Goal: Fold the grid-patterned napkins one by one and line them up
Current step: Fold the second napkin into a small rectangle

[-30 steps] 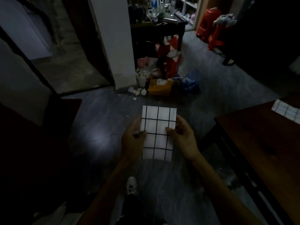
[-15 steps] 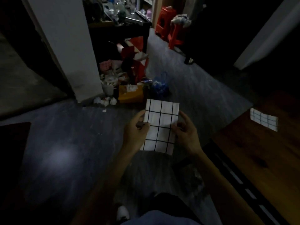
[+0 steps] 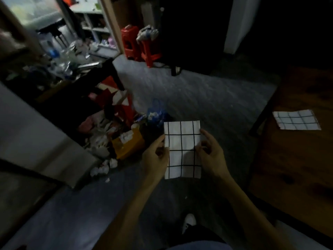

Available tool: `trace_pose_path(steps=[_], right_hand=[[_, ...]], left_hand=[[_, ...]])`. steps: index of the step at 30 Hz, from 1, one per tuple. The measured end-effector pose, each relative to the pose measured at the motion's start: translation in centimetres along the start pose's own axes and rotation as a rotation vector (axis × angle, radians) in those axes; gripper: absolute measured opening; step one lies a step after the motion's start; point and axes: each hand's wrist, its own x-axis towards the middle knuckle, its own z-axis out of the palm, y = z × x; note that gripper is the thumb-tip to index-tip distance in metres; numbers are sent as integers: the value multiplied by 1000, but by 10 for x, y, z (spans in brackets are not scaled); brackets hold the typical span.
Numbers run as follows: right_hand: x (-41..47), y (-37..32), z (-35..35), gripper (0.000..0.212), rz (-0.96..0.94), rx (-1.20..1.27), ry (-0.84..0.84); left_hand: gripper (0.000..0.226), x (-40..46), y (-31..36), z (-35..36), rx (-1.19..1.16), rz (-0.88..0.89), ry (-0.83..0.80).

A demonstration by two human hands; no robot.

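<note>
I hold a folded white napkin with a black grid (image 3: 182, 148) upright in the air above the floor, in front of my body. My left hand (image 3: 155, 157) pinches its left edge and my right hand (image 3: 211, 156) pinches its right edge, thumbs on the near face. A second folded grid napkin (image 3: 296, 120) lies flat on the brown wooden table (image 3: 297, 168) at the right, near the table's far left corner.
A pile of crumpled paper, an orange box (image 3: 128, 147) and red-and-white packaging litter the grey floor to the left. Two red stools (image 3: 140, 45) stand at the back. A white wall corner (image 3: 36, 141) juts in from the left. My shoe (image 3: 189, 221) shows below.
The view has swung right and down, so the table and its napkin take up more of the frame. My hands still hold the folded napkin the same way.
</note>
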Motion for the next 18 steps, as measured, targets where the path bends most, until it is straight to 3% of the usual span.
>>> trace_pose_path(steps=[8,18], right_hand=[[95,5,-71,55,-14,-28,292],[131,54,-164,46,151,101,740]], left_hand=[[46,119,34,106,-25,70,-304],[46,193,45,281,-85,105,-889]])
